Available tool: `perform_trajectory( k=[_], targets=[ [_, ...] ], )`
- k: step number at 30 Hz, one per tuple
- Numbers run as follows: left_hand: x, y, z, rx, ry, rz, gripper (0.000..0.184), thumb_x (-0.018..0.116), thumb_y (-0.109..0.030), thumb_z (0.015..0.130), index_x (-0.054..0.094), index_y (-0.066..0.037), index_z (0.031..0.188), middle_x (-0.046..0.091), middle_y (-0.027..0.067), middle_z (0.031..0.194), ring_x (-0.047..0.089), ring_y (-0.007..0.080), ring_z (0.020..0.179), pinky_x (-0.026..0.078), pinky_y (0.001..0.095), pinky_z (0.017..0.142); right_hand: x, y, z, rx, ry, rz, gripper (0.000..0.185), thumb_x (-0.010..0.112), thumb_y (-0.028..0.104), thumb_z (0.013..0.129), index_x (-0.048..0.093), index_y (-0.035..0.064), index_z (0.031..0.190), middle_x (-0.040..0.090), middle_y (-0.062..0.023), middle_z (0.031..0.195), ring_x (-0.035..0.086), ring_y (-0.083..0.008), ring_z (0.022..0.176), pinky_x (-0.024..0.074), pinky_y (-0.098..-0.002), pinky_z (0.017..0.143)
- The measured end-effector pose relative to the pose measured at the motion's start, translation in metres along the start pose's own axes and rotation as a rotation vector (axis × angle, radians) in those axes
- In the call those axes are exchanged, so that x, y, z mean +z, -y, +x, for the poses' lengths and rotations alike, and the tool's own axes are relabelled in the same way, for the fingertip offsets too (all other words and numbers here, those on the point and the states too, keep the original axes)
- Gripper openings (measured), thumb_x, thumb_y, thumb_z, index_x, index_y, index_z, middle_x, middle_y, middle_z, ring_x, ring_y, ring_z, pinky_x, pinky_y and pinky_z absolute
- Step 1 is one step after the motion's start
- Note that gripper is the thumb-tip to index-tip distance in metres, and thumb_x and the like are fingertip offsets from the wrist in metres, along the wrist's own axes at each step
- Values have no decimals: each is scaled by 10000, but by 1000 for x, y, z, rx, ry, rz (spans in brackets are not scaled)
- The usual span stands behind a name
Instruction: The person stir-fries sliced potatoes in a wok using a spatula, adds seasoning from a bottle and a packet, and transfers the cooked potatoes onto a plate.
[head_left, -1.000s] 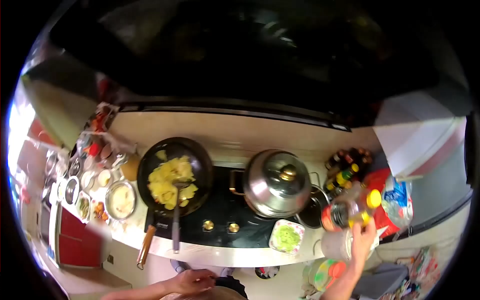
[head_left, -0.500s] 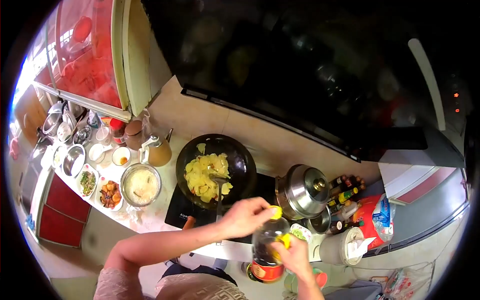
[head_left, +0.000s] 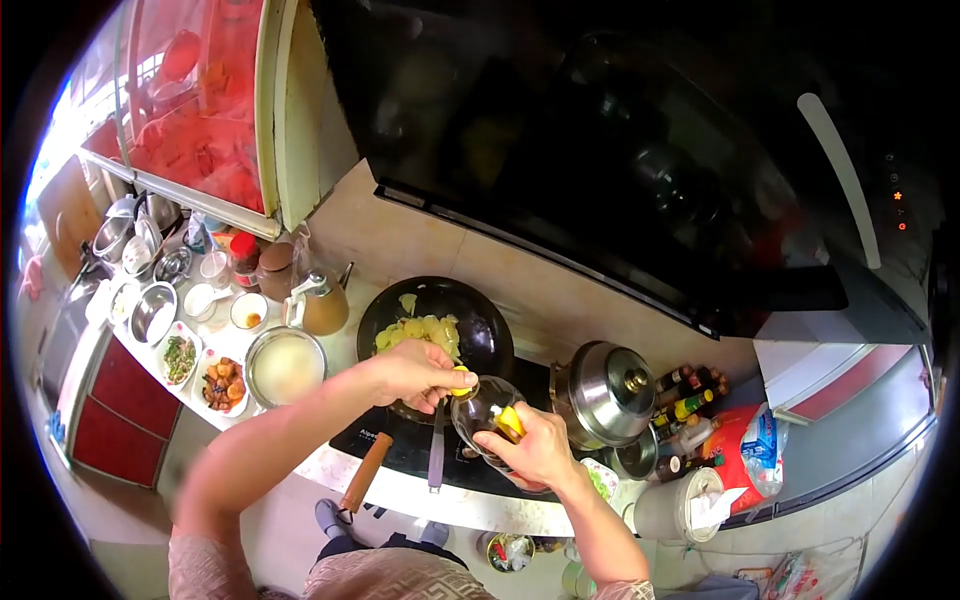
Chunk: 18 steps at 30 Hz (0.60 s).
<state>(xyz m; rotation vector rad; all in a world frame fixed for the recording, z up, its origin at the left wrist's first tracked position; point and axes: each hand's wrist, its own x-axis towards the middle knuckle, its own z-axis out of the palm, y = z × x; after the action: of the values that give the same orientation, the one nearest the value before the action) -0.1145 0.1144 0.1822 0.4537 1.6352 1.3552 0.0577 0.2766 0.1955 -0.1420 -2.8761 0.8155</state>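
Observation:
My right hand (head_left: pixel 535 447) grips the yellow handle of a large clear plastic bottle (head_left: pixel 483 408), which is tilted over the near edge of the wok. My left hand (head_left: pixel 415 374) pinches the yellow cap (head_left: pixel 463 381) at the bottle's mouth end; whether it is loose from the neck I cannot tell. Behind my left hand, the black wok (head_left: pixel 483 318) holds sliced, yellowish potato-like pieces (head_left: pixel 435 328). A spatula (head_left: pixel 437 460) rests in the wok, its handle pointing toward me. The wok's wooden handle (head_left: pixel 367 472) juts out over the counter edge.
Right of the wok stands a lidded steel pot (head_left: pixel 607 393), with several bottles (head_left: pixel 690 405) beyond it. To the left are a steel bowl of pale liquid (head_left: pixel 286 368), a dish of browned chunks (head_left: pixel 222 384) and an oil pot (head_left: pixel 318 303). The range hood (head_left: pixel 560 240) hangs above.
Both hands have moved left and up with the bottle, from in front of the counter to the wok's near edge. The bottle has gone from upright to tilted.

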Motion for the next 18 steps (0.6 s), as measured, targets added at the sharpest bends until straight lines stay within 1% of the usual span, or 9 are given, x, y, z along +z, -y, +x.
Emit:
perform_trajectory(
  k=[5, 6, 7, 9, 10, 11, 13, 14, 18],
  targets=[
    [-18, 10, 26, -84, 307, 7, 453, 704, -475, 812, 547, -54, 868, 455, -20, 579, 445, 76, 505, 405, 242, 490, -1, -1, 5, -17, 21, -21, 438, 733, 412, 761, 634, 56, 995, 665, -153, 823, 649, -349, 742, 516, -408, 653],
    [-17, 0, 19, -73, 252, 98, 452, 714, -471, 790, 557, -47, 801, 474, 11, 583, 469, 108, 525, 404, 267, 506, 7, -5, 6, -54, -57, -8, 514, 753, 464, 727, 606, -6, 873, 632, -177, 712, 633, -369, 659, 501, -415, 619],
    [-13, 0, 21, -74, 253, 94, 452, 714, -471, 790, 557, -47, 801, 474, 11, 583, 469, 108, 525, 404, 267, 506, 10, -10, 10, -53, -54, -9, 514, 753, 464, 727, 606, -6, 873, 632, -177, 712, 633, -369, 659, 501, -415, 619],
    [-3, 3, 24, 152, -110, 706, 436, 729, -441, 744, 601, -25, 745, 541, 77, 609, 534, 176, 578, 448, 312, 566, 17, -14, 17, -61, -19, -152, 539, 739, 496, 727, 604, -15, 837, 634, -196, 719, 632, -387, 675, 497, -434, 626],
    [0, 1, 23, 215, -178, 769, 460, 715, -459, 704, 628, -10, 752, 620, 144, 706, 601, 254, 670, 474, 354, 648, 19, -13, 20, -38, -33, -153, 562, 733, 520, 722, 602, -19, 817, 631, -211, 712, 630, -399, 685, 496, -443, 628],
    [2, 3, 25, 325, -262, 797, 477, 713, -483, 714, 649, -20, 806, 656, 154, 760, 637, 274, 729, 495, 353, 679, 15, -11, 24, 20, 66, -249, 576, 657, 555, 775, 641, 2, 937, 660, -216, 791, 649, -384, 729, 514, -441, 657],
    [9, -7, 13, 341, -321, 682, 522, 709, -511, 714, 668, -19, 884, 663, 155, 772, 654, 280, 777, 507, 359, 708, 15, -9, 35, 62, 53, -263, 588, 647, 572, 771, 651, 1, 909, 659, -229, 771, 656, -384, 721, 521, -447, 664],
    [10, 1, 15, 486, -409, 688, 506, 711, -471, 755, 653, -3, 938, 616, 116, 707, 588, 192, 654, 477, 325, 637, 16, -11, 43, 128, 77, -326, 573, 644, 564, 772, 663, -1, 868, 657, -233, 751, 659, -382, 708, 525, -455, 668],
    [-7, 3, -10, 453, -404, 340, 392, 704, -273, 820, 626, -8, 1098, 574, 30, 590, 513, 81, 548, 427, 249, 533, 16, 3, 76, 58, 206, -452, 534, 668, 522, 754, 684, -8, 823, 664, -211, 748, 661, -361, 751, 525, -442, 692]
  ],
)
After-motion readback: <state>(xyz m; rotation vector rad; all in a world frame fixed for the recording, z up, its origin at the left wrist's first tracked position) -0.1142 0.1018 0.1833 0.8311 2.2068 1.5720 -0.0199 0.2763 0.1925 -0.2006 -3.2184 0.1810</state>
